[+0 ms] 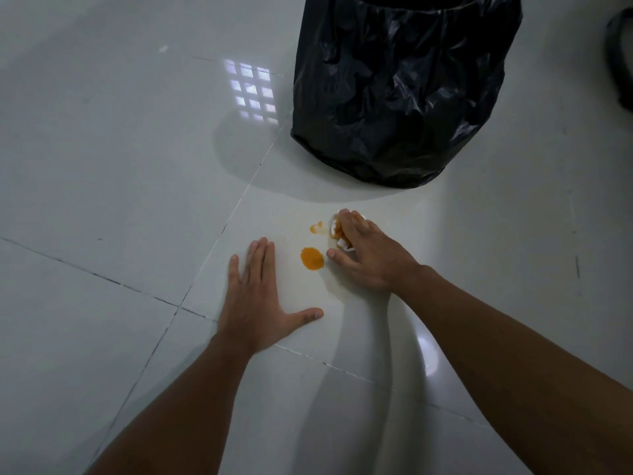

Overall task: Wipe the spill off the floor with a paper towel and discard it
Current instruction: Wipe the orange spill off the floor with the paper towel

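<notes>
An orange spill lies on the glossy white tile floor: a round blob [312,258] and a smaller smeared patch [315,227] beyond it. My right hand [366,255] presses a crumpled white paper towel [335,231], stained orange, onto the floor just right of the smear. Most of the towel is hidden under my fingers. My left hand [255,299] rests flat on the tile, fingers spread, to the left of the round blob and holding nothing.
A bin lined with a black plastic bag [400,90] stands on the floor just beyond the spill, its opening cut off at the top edge. A dark object [621,60] shows at the far right edge. Grout lines cross the tiles.
</notes>
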Demonstrator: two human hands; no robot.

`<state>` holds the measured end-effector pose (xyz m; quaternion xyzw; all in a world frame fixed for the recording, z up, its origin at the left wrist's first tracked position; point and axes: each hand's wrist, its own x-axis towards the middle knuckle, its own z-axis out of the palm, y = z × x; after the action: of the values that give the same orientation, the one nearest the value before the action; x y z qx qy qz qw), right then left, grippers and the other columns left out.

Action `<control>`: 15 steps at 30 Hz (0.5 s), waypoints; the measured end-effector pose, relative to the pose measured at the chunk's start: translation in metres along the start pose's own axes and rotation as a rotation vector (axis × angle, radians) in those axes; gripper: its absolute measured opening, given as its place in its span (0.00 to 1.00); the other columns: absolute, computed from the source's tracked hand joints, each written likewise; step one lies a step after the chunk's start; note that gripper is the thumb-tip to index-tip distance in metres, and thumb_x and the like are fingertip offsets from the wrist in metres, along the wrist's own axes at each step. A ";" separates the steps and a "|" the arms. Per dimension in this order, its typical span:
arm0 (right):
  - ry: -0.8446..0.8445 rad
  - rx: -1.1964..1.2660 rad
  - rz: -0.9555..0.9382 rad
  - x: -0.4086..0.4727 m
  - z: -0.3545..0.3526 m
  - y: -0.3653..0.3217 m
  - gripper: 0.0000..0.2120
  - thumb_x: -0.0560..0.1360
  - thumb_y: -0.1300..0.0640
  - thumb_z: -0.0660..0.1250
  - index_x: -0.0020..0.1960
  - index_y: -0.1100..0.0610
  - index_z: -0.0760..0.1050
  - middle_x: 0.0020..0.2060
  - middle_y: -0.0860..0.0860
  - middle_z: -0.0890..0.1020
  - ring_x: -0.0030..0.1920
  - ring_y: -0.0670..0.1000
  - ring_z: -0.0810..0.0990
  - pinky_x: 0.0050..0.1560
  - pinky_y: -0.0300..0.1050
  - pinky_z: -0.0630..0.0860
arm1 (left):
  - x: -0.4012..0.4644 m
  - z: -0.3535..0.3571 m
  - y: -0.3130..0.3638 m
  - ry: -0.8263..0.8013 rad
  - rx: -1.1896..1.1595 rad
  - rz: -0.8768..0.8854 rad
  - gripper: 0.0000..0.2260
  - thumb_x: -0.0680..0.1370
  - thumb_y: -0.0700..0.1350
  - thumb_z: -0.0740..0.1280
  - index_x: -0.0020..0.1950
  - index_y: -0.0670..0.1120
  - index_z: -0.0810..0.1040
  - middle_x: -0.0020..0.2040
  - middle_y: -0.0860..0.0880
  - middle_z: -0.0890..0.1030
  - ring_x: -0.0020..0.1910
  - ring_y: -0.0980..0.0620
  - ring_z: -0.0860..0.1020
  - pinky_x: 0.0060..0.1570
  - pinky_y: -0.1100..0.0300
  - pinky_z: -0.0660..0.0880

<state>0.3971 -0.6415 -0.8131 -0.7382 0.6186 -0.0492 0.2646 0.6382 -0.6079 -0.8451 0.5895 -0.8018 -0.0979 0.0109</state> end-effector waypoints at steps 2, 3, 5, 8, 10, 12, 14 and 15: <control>-0.011 -0.004 -0.019 0.005 -0.003 0.001 0.38 0.81 0.36 0.54 0.82 0.54 0.44 0.82 0.50 0.49 0.81 0.52 0.47 0.77 0.49 0.52 | 0.000 0.000 0.000 0.004 -0.007 0.001 0.64 0.62 0.85 0.46 0.81 0.39 0.49 0.83 0.42 0.52 0.82 0.46 0.47 0.79 0.39 0.47; -0.018 -0.008 -0.029 0.008 -0.004 0.000 0.38 0.81 0.37 0.55 0.82 0.54 0.44 0.82 0.50 0.48 0.81 0.51 0.46 0.77 0.47 0.50 | 0.000 0.000 0.000 0.006 -0.010 -0.001 0.64 0.61 0.85 0.45 0.81 0.39 0.49 0.83 0.42 0.52 0.82 0.46 0.47 0.79 0.40 0.46; -0.025 -0.018 -0.042 0.013 -0.005 -0.004 0.39 0.81 0.36 0.55 0.82 0.54 0.44 0.82 0.49 0.48 0.81 0.50 0.45 0.77 0.46 0.48 | 0.000 0.000 0.000 0.014 -0.015 -0.002 0.63 0.62 0.85 0.46 0.81 0.39 0.49 0.83 0.42 0.52 0.82 0.47 0.47 0.79 0.40 0.46; -0.035 -0.022 -0.060 0.019 -0.005 -0.010 0.39 0.80 0.35 0.56 0.82 0.54 0.46 0.82 0.49 0.49 0.81 0.50 0.47 0.77 0.47 0.51 | -0.001 0.000 0.000 0.011 -0.016 -0.002 0.63 0.62 0.85 0.46 0.81 0.40 0.48 0.83 0.42 0.51 0.82 0.46 0.47 0.79 0.39 0.47; -0.059 -0.030 -0.072 0.022 -0.004 -0.014 0.40 0.80 0.34 0.55 0.82 0.53 0.45 0.82 0.48 0.49 0.81 0.49 0.46 0.78 0.47 0.50 | -0.001 -0.001 0.000 0.007 -0.014 -0.001 0.62 0.62 0.85 0.46 0.81 0.40 0.48 0.83 0.42 0.51 0.83 0.46 0.46 0.79 0.39 0.47; -0.081 -0.041 -0.105 0.025 -0.003 -0.018 0.40 0.79 0.33 0.54 0.82 0.52 0.45 0.82 0.47 0.49 0.81 0.49 0.46 0.78 0.47 0.48 | -0.001 0.000 0.001 0.012 -0.022 0.002 0.62 0.63 0.85 0.47 0.81 0.40 0.48 0.83 0.42 0.51 0.83 0.47 0.46 0.79 0.39 0.47; -0.108 -0.074 -0.171 0.025 0.001 -0.025 0.40 0.79 0.32 0.53 0.82 0.52 0.46 0.82 0.48 0.49 0.81 0.48 0.45 0.78 0.45 0.45 | -0.001 -0.001 0.001 0.016 -0.030 0.007 0.62 0.63 0.85 0.49 0.82 0.40 0.48 0.83 0.43 0.51 0.83 0.47 0.46 0.79 0.39 0.47; -0.117 -0.094 -0.207 0.024 0.003 -0.029 0.39 0.80 0.32 0.52 0.82 0.52 0.46 0.82 0.48 0.49 0.81 0.48 0.45 0.76 0.43 0.43 | -0.001 -0.001 0.001 0.015 -0.031 0.009 0.61 0.64 0.85 0.49 0.82 0.40 0.48 0.83 0.43 0.51 0.83 0.47 0.46 0.79 0.39 0.47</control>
<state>0.4300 -0.6601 -0.8087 -0.8112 0.5242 -0.0040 0.2591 0.6380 -0.6068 -0.8439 0.5864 -0.8026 -0.1058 0.0265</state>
